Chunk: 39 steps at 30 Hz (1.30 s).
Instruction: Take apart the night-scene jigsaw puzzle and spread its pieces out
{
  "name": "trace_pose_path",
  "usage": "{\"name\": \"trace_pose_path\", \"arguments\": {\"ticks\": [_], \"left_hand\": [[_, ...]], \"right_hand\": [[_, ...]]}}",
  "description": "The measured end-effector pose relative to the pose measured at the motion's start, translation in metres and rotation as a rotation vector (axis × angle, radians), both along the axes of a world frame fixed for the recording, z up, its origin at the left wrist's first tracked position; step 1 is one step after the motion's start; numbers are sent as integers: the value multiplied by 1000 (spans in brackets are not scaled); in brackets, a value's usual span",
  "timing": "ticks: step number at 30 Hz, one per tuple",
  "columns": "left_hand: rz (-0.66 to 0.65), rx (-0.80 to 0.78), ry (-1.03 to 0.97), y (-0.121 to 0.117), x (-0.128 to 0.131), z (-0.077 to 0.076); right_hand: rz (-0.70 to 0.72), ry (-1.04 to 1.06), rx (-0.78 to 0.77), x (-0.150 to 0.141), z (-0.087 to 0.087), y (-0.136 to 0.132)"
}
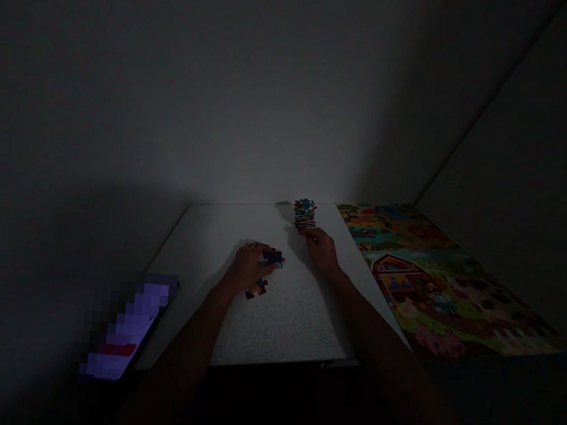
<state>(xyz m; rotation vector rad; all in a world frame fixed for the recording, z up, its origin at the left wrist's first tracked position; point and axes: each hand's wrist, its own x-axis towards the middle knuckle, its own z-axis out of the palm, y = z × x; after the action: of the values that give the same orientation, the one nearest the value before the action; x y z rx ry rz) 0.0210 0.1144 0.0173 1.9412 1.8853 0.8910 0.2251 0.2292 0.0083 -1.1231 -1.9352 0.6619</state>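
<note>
In the head view my left hand (248, 264) is closed around the left edge of a dark blue puzzle piece (274, 258), low over the white table. Just below that hand lies an orange-brown puzzle piece (256, 290). To the right, my right hand (322, 248) has its fingers pinched together at the foot of a tall stack of puzzle pieces (305, 216). Whether those fingertips grip a piece is hidden in the dim light.
The white table top (282, 326) stands against a wall. Along its right side lies a colourful farm-scene puzzle picture (437, 287). A phone with a lit, blurred screen (132, 325) is at the left edge. The room is dark.
</note>
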Motion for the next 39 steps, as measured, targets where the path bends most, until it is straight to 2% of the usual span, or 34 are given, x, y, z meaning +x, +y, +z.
{"name": "trace_pose_path", "arguments": {"ticks": [5,10,22,26,31,35,39], "left_hand": [[-4,-10,-175,1,2,-4],[9,-6,-317,0,2,-2],[68,92,-487,4,-1,0],[106,154,-509,5,-4,13],[124,230,-546,16,1,36],[91,257,-586,38,12,61],[88,275,-588,70,27,90]], "right_hand": [[31,-20,-19,-1,-1,2],[62,-18,-35,-1,-2,3],[55,-45,-107,-3,-1,6],[55,-47,-125,-3,2,5],[48,-43,-134,-3,3,4],[64,-38,-130,-2,4,3],[64,-57,-155,-2,7,2]]}}
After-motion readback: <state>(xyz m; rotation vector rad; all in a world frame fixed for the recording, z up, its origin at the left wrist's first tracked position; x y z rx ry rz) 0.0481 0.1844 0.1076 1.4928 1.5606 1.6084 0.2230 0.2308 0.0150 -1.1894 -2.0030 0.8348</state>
